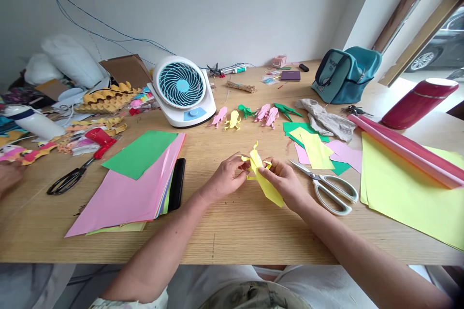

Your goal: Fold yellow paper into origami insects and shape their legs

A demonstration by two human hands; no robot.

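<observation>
A yellow origami figure with thin folded legs and a long pointed body is held between my two hands, just above the table. My right hand pinches its body between thumb and fingers. On the other side, my left hand has its fingertips closed on one of the thin legs. Close to my right hand lie white-handled scissors, partly spread. Beyond my hands stand several similar folded figures, among them a yellow one, a pink one and a green one.
Left are a coloured paper stack, a black phone, black-handled scissors and a fan. Right are paper scraps, yellow sheets, a pink roll and a red flask. Another person's hand rests far left.
</observation>
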